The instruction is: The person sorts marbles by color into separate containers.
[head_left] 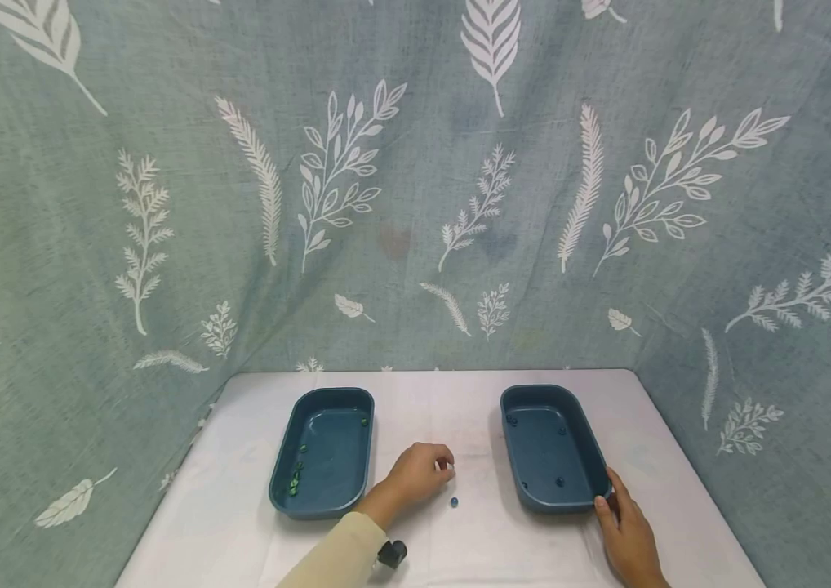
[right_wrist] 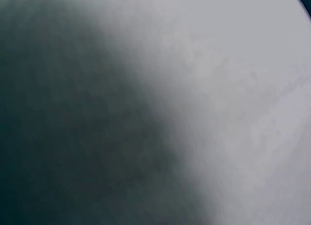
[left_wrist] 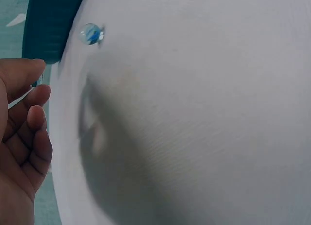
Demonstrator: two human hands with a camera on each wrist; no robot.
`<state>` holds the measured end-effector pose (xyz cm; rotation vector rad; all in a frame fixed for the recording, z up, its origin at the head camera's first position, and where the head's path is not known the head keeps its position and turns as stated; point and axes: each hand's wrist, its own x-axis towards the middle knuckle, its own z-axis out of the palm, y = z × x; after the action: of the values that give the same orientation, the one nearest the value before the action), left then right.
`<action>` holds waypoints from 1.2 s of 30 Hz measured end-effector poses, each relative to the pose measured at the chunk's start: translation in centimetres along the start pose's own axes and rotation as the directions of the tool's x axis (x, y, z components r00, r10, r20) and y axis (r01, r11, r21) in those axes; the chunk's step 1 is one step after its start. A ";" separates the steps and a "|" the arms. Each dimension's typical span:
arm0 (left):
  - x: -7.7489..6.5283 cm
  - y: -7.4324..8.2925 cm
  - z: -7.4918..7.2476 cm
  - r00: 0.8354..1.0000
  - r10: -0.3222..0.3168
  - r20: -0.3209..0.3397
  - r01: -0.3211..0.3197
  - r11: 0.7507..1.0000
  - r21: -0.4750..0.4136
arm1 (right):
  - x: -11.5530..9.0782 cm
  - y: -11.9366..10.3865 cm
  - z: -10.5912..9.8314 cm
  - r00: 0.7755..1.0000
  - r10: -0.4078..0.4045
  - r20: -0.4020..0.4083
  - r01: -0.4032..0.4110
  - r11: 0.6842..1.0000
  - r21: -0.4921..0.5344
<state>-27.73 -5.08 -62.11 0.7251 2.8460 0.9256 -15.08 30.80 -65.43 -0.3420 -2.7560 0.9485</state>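
In the head view my left hand (head_left: 421, 472) is over the cloth between two blue trays. Its thumb and forefinger pinch a small glassy marble (left_wrist: 39, 81), mostly hidden by the fingers in the left wrist view. A clear marble with a blue swirl (left_wrist: 90, 34) lies on the cloth near that hand. My right hand (head_left: 630, 535) grips the near right corner of the right tray (head_left: 599, 457), thumb at the rim and fingers along the outer side. Several dark marbles (head_left: 560, 482) lie scattered in this tray. The right wrist view is mostly blurred shadow and cloth.
The left tray (head_left: 277, 465) holds several green marbles (head_left: 294, 482), most along its left side. A black device (head_left: 393, 554) sits at the left wrist. White cloth (head_left: 459, 555) covers the table, and a leaf-patterned green curtain (head_left: 415, 204) hangs around its back and sides.
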 end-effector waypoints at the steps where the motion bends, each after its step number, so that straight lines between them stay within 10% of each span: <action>1: 0.0 0.1 -0.2 1.000 0.001 0.002 -0.001 1.000 0.000 | 0.0 0.1 0.0 1.000 -0.006 -0.009 0.006 1.000 -0.001; 36: 3.9 4.1 -3.3 0.982 0.184 0.042 -0.188 0.976 0.112 | 0.1 -0.1 -0.1 0.998 -0.045 -0.036 0.046 0.999 0.021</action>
<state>-30.12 -2.21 -56.70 1.0246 2.8618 0.7659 -15.16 30.84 -65.29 -0.2885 -2.7071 0.9512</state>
